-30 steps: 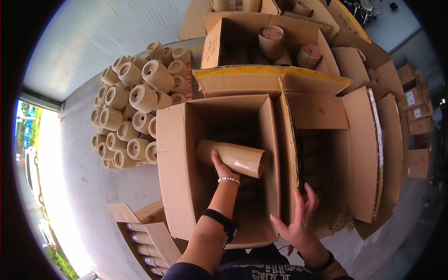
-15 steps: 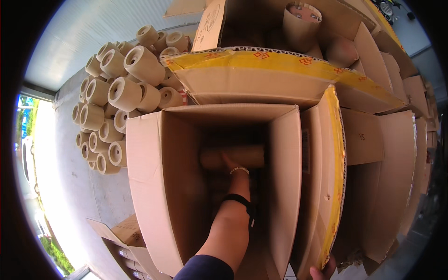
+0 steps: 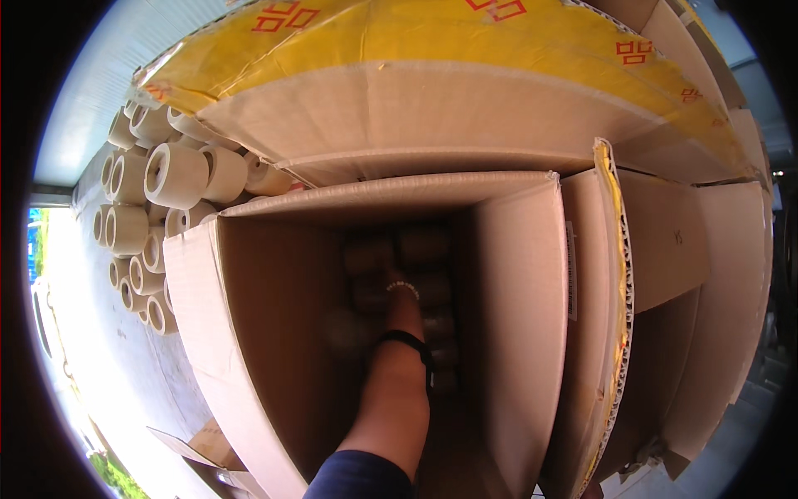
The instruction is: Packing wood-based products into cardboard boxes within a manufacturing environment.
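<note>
My left hand [image 3: 394, 279] is deep inside a tall, open cardboard box [image 3: 515, 274], its forearm wearing a beaded bracelet and a black band. It grips a tan cylinder [image 3: 370, 293] lying on its side near the bottom. The fingers are dim in the shadow. Two more tan cylinders [image 3: 422, 246] lie just beyond it, and others show dimly nearer to me. Only a sliver of my right hand [image 3: 593, 491] shows at the lower edge, beside a yellow-taped cardboard flap [image 3: 611, 349]; its fingers are nearly all cut off.
Many cream cylinders with round holes [image 3: 176, 176] are piled on the grey floor [image 3: 166, 374] at left. A large yellow-taped flap [image 3: 465, 108] spans the far side. Another open carton [image 3: 690, 241] stands at right. A smaller carton [image 3: 214, 445] is at lower left.
My left hand has gone deeper into the box with the cylinder, which now lies lower. The view has shifted closer over the box. Less of my right hand shows.
</note>
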### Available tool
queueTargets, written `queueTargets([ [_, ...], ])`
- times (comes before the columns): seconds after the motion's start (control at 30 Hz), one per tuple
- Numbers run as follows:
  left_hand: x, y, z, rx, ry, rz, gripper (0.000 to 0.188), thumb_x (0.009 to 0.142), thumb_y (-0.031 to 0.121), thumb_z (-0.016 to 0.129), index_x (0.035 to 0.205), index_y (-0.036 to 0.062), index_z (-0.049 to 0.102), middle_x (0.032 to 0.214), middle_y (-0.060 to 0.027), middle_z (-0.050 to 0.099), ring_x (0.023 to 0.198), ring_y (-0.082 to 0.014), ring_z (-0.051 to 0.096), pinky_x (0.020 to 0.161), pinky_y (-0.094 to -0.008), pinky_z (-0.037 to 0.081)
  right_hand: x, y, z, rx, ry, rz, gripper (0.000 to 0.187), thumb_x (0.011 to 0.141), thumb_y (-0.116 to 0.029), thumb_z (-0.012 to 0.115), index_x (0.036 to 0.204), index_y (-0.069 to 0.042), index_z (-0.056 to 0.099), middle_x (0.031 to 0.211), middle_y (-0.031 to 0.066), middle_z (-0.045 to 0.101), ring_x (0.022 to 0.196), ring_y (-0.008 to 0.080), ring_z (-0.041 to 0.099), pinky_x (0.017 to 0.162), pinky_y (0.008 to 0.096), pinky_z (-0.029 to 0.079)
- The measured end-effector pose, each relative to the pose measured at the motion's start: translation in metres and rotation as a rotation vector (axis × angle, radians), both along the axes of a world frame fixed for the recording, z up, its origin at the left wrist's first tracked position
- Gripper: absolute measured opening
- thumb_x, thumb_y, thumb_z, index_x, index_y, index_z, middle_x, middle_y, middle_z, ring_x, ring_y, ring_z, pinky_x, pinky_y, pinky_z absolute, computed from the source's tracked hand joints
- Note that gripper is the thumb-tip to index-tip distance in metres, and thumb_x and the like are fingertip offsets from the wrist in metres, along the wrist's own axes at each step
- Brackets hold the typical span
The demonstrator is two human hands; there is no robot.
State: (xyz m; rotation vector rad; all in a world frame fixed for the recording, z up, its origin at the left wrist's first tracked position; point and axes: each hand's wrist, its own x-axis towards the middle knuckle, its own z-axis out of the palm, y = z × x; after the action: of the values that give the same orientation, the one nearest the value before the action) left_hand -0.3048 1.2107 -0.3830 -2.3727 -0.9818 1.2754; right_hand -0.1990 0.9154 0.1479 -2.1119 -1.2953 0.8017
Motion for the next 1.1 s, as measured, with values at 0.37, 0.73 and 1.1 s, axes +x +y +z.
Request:
queueTargets([
  [0.37,0.031,0.032,0.133,-0.102,-1.25,1.353,0.039,0.076,0.031,0.055,0.103,0.003,0.054,0.102,-0.0188,0.055,0.094,-0.0346,0.053,0.079,-0.042,0.044,-0.009,0.04,0.013,0.048,-0.254,0.107,0.035,0.074,-0.002,0.053,0.106,-0.014,0.045,0.121,0.0302,0.026,0.11,0.046,0.032,0.086,0.0518,0.033],
  [0.73,0.043,0.051,0.073,-0.103,-1.124,0.567,0.054,0.074,0.031,0.055,0.12,0.0073,0.039,0.122,-0.0238,0.037,0.113,-0.0385,0.036,0.094,-0.0442,0.032,0.006,0.025,0.01,0.102,-0.047,0.061,0.044,0.073,-0.006,0.059,0.113,-0.022,0.046,0.127,0.0213,0.028,0.112,0.038,0.034,0.089,0.0453,0.032],
  [1.1,0.016,0.013,0.148,-0.592,-0.793,0.486,0.05,0.078,0.037,0.048,0.123,0.0177,0.04,0.132,-0.012,0.028,0.121,-0.0345,0.025,0.096,-0.0474,0.028,0.001,0.004,0.004,0.093,0.002,0.096,0.036,0.067,-0.004,0.066,0.1,-0.017,0.059,0.131,0.0238,0.024,0.12,0.0408,0.023,0.095,0.0473,0.022],
])
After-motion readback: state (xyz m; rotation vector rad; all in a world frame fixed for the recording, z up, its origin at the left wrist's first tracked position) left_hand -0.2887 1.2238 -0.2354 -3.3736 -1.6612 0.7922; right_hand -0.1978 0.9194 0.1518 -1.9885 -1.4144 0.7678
